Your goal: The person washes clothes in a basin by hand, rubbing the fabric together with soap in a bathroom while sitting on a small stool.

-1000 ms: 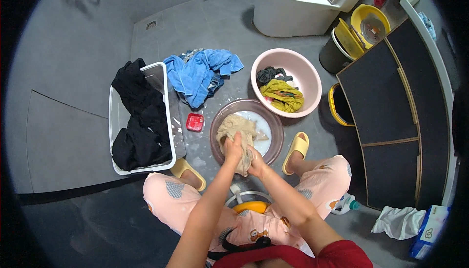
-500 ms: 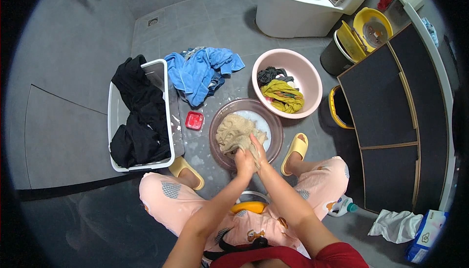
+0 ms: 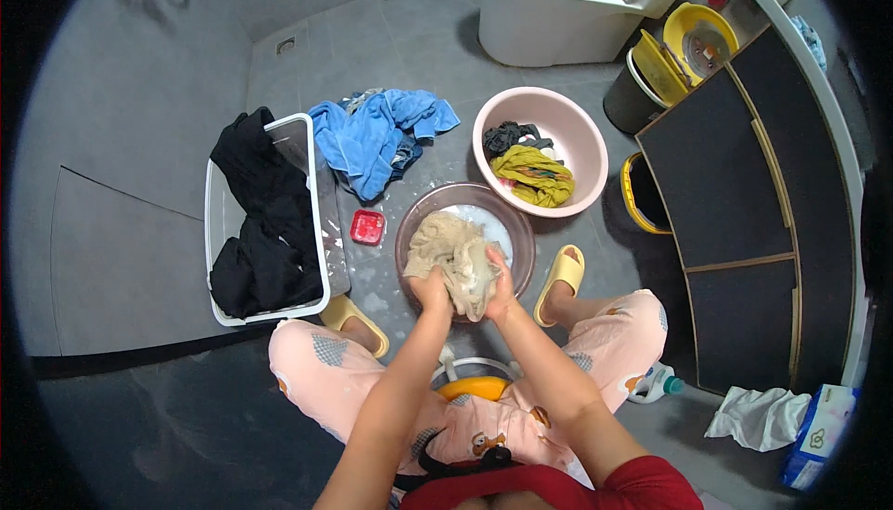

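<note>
A wet beige cloth [image 3: 451,254], perhaps a towel or garment, is bunched up over a brownish basin [image 3: 406,215] with whitish suds in it. My left hand [image 3: 431,292] grips the cloth's near left side, fingers closed and partly hidden by the fabric. On its right side my right hand [image 3: 500,285] is closed round the edge, thumb along the top. Between the two hands the cloth hangs over the basin's near rim. To the basin's left lies a small red dish [image 3: 367,227], apparently holding soap.
A pink basin [image 3: 590,138] with dark and mustard clothes stands behind on the right. A blue garment [image 3: 367,138] lies on the floor. At left is a white basket [image 3: 327,259] of black clothes. A dark cabinet [image 3: 721,194] borders the right; a toilet [image 3: 549,22] stands beyond.
My hands have moved apart, the left one shifting left and toward me. The cloth was squeezed narrow between them and is now spread wider.
</note>
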{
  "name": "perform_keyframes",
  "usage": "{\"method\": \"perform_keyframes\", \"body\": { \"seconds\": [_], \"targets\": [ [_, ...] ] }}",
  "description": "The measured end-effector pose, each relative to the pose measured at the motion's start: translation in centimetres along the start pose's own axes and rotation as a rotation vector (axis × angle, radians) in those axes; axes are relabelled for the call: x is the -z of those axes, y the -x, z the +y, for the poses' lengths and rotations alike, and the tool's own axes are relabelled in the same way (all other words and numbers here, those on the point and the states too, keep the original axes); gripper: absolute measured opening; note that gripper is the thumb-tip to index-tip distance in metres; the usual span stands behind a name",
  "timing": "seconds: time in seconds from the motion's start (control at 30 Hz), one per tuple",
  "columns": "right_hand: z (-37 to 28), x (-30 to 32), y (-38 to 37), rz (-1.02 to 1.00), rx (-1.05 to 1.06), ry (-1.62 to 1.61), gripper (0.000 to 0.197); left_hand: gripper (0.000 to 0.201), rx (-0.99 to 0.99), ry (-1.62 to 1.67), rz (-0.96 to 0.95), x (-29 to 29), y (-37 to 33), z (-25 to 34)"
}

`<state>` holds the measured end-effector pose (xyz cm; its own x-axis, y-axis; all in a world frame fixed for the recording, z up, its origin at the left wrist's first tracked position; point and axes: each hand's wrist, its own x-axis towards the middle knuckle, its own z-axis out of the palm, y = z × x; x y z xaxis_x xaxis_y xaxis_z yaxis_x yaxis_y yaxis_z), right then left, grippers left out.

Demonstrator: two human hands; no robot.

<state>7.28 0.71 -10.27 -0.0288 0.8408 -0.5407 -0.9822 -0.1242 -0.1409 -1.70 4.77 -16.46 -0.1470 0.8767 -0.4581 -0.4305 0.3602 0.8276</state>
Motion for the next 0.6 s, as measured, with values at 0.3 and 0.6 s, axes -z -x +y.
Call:
{"method": "perform_keyframes", "body": {
  "seconds": [0.3,0.6],
  "targets": [
    [0.6,0.9,-0.6,0.141,-0.001,0.101,0.051,0.024,-0.401,-0.495,-0.187,-2.0,4.3,1.9],
    [1.8,6.9,-4.0,-0.165,-0.191,-0.130,0.041,0.021,-0.698,-0.792,-0.512,-3.3,8.1,3.9]
  ]
}}
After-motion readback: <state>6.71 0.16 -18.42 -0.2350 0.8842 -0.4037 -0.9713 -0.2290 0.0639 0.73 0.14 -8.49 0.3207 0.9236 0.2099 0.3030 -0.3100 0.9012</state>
